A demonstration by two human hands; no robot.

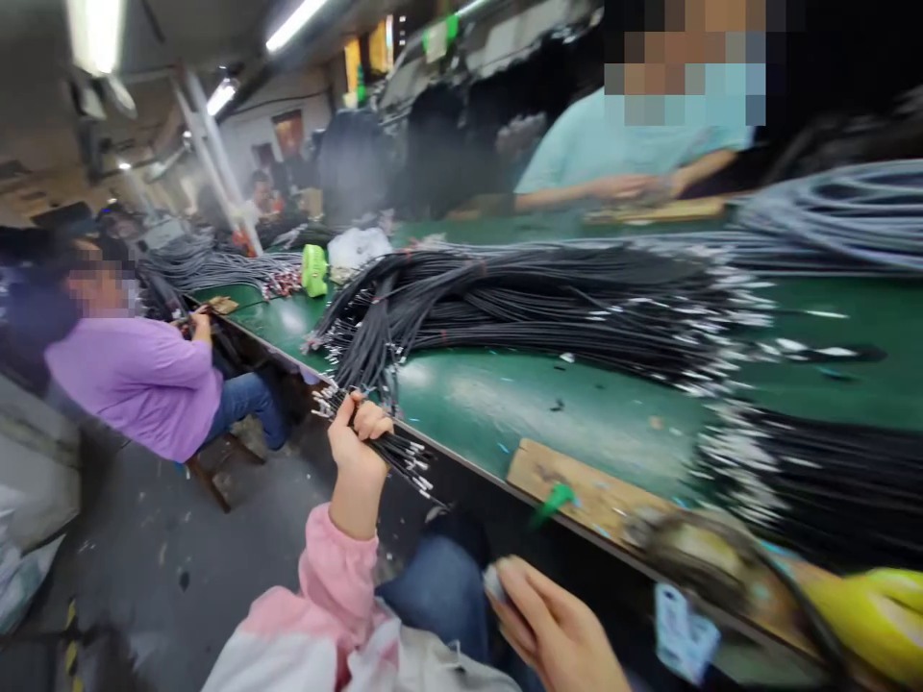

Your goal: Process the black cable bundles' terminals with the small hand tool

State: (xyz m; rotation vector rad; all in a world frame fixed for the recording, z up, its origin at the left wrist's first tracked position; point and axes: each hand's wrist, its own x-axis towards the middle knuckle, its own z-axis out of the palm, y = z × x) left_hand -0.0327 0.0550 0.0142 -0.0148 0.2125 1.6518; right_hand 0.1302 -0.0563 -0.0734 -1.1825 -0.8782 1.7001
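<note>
My left hand [361, 452] is closed around a bunch of short black cables [404, 459] with whitish ends, held just off the table's front edge. Behind it, a large heap of black cables [519, 298] lies along the green tabletop [461, 394]. My right hand [559, 625] is low in front of my body, below the table edge, its fingers curled together. Something pale shows at its fingertips, too blurred to name.
A wooden board [569, 490] with a green piece [554, 502] lies along the front edge. More black cables [829, 481] and grey coils [836, 216] lie right. A person in purple [137, 384] sits left; another in light blue [577, 144] works across the table.
</note>
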